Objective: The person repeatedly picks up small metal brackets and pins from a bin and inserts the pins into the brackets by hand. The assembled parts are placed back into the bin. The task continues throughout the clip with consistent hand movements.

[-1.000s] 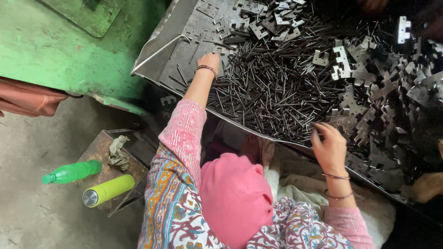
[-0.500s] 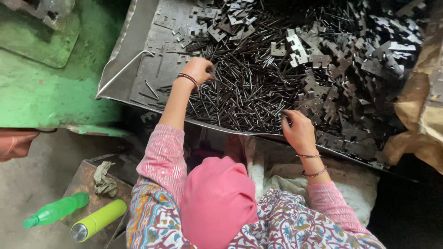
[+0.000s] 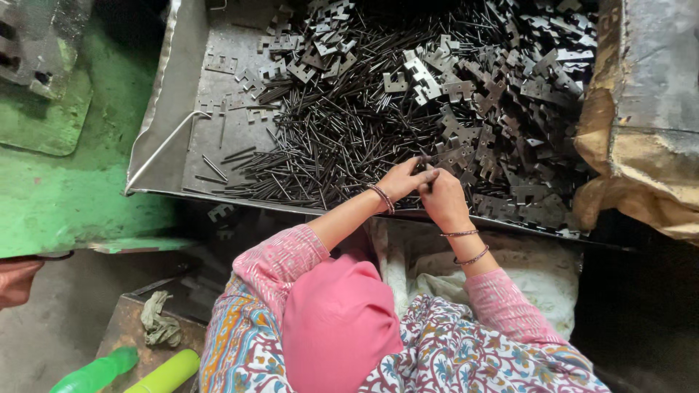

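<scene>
At the near edge of a metal tray [image 3: 171,109], a person in a pink head covering brings both hands together over a heap of thin dark metal pins [image 3: 320,156]. The left hand [image 3: 399,180] and right hand [image 3: 441,195] touch, fingers pinched on a small metal piece (too small to identify). Notched metal plates [image 3: 510,94] fill the tray's far right side.

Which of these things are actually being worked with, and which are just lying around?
In use: left hand and right hand, together over the thin metal pins; flat notched metal plates; metal tray.

Lying about: green bottle, yellow-green flask, crumpled rag.
</scene>
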